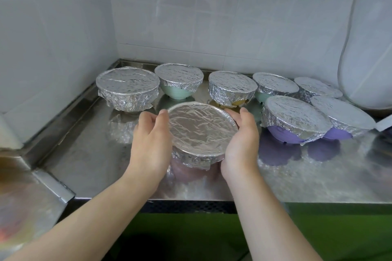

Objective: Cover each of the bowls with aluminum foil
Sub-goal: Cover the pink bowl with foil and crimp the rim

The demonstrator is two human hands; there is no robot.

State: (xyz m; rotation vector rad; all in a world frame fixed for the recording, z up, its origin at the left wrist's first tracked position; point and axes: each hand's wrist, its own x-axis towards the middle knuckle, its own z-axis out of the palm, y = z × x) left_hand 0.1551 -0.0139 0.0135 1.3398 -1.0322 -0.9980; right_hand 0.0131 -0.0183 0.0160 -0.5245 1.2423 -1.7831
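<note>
So we've got a steel tabletop (89, 154) tucked into a tiled corner, and both of our hands are on the bowl nearest the front edge, roughly in the middle. It's a pinkish bowl (192, 170) with a foil cover (202, 129) stretched flat over the rim and crimped down the sides, tilted a bit toward us. Our left hand (151, 142) cups its left side, fingers curled around the foil edge with the thumb up by the rim; our right hand (240, 144) does the same on the right side, so both grips are wrapped on that one bowl. We can't tell if the bowl is resting on the tabletop or lifted slightly. Behind it, along the back edge, sits a row of bowls already wrapped: a fully foiled one (127, 89) near the back left corner, then a green bowl (179, 83), then a yellowish one (231, 89) just showing under its foil, then another green bowl (274, 87) and a further wrapped one (317, 89) toward the right. In front of those, on the right, are two purple bowls (294, 121) and (341, 119), side by side and close to touching, both foil-topped. A big white bag-like thing (369, 48) hangs over the back right area. The tabletop's front is green underneath, and something blurry sits at the far left edge.
</note>
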